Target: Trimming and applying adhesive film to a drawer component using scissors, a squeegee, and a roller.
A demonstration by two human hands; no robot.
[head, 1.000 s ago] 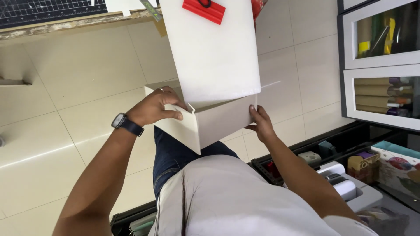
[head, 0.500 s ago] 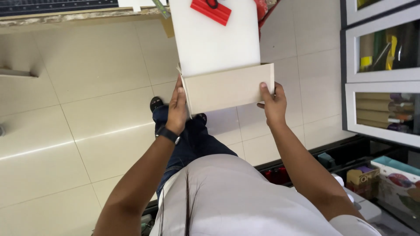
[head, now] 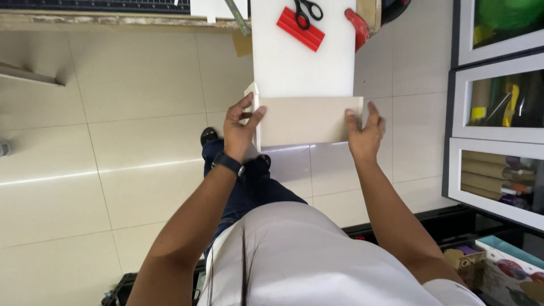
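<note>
Holding: both hands grip a beige card flap (head: 309, 120) at the near edge of a white board (head: 303, 54), centre of the frame.
Left hand: the left hand (head: 241, 127) pinches the flap's left end, thumb in front, fingers curled behind the corner.
Right hand: the right hand (head: 365, 133) has its fingers spread loosely, tips pressed on the flap's right edge; not a closed grip.
Flap: it stands folded up against the board's edge, square to it, with a thin white side piece showing at its left corner.
Done so far: the fold looks formed and lined up, I'd say.
Left to do: nothing visibly fastens the flap; whether it is glued I cannot tell.
Nearby: a red ridged tool (head: 301, 28) and scissors (head: 306, 11) lie on the board at the top of the frame, untouched.
Around: tiled floor (head: 113, 170) below, shelves (head: 498, 113) at right.
</note>
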